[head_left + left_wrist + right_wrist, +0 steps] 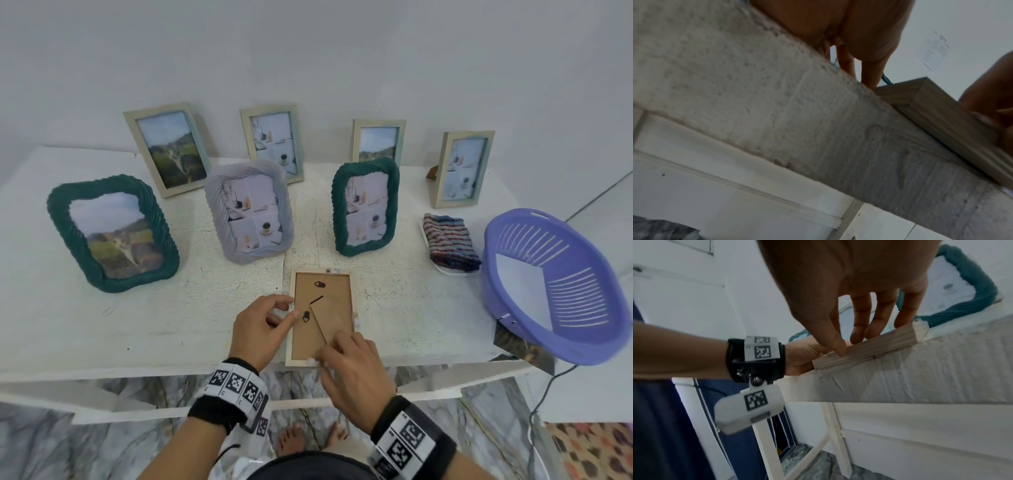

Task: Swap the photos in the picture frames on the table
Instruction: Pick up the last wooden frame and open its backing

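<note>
A light wooden frame (305,339) lies face down near the table's front edge, its brown backing board and folded stand leg (325,320) up. Two black clips (306,317) sit on the backing. My left hand (291,308) curls onto the frame's left rail, thumb beside the lower clip. My right hand (330,351) holds the frame's near end. In the right wrist view its thumb presses the frame's (869,352) outer side while the fingers (859,335) come down on top. The left wrist view shows the frame's corner (941,116) at the table edge.
Several photo frames stand behind: a green one (113,236) left, a grey one (250,212), a second green one (366,205), and wooden ones along the wall. A folded striped cloth (450,243) and a purple basket (555,287) are at the right.
</note>
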A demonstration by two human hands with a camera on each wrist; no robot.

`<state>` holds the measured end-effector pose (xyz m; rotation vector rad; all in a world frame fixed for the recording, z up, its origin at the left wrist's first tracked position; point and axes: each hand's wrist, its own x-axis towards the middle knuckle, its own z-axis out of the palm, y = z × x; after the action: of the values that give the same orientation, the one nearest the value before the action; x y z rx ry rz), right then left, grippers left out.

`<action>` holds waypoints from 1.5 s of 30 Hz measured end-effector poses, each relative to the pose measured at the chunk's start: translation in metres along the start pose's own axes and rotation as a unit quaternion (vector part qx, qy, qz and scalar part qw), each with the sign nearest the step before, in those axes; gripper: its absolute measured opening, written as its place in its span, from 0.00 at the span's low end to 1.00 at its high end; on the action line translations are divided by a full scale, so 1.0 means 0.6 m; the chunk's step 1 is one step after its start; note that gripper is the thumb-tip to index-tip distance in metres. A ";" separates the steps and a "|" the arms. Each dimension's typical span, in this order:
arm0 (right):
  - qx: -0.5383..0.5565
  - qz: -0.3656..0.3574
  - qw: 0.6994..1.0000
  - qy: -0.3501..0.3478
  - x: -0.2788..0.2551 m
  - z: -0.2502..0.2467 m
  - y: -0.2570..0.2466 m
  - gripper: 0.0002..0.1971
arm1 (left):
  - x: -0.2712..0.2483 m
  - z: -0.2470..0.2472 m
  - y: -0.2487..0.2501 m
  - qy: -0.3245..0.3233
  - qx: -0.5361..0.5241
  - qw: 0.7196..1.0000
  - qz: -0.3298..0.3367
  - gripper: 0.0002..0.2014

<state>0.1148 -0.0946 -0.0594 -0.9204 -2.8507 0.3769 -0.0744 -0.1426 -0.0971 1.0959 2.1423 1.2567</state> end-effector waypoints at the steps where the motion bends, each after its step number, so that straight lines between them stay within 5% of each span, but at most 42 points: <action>1: 0.008 -0.009 1.000 0.002 -0.001 0.002 0.000 0.07 | 0.000 -0.001 0.001 0.000 0.000 1.000 0.000 0.10; 6: 0.031 -0.040 0.999 0.012 0.000 -0.008 0.007 0.07 | -0.001 -0.003 0.000 0.003 0.004 1.000 0.009 0.10; 10: -0.017 0.050 0.998 0.017 0.029 -0.025 0.022 0.20 | -0.001 -0.004 0.000 0.002 0.001 1.000 0.018 0.09; 14: -0.069 0.130 0.986 -0.073 0.056 -0.019 0.025 0.33 | -0.003 -0.008 0.000 -0.010 -0.020 0.999 0.029 0.09; 26: 0.014 0.130 0.991 0.006 0.076 -0.051 0.033 0.31 | -0.005 -0.008 -0.001 -0.014 -0.025 0.999 0.037 0.10; 33: -0.001 0.209 0.978 0.022 0.055 -0.115 0.125 0.21 | -0.004 -0.005 -0.008 -0.007 -0.048 0.999 0.023 0.10; 40: -0.018 0.229 0.972 -0.042 0.031 -0.077 0.169 0.24 | -0.001 -0.003 -0.011 0.001 -0.051 0.998 0.033 0.10; 45: 0.003 0.163 0.987 0.008 0.051 -0.055 0.117 0.32 | 0.000 -0.004 -0.010 0.006 -0.044 0.998 0.042 0.10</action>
<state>0.1357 -0.0149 -0.0454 -1.3852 -2.6805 0.4058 -0.0783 -0.1456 -0.1011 1.1555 2.0475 1.3842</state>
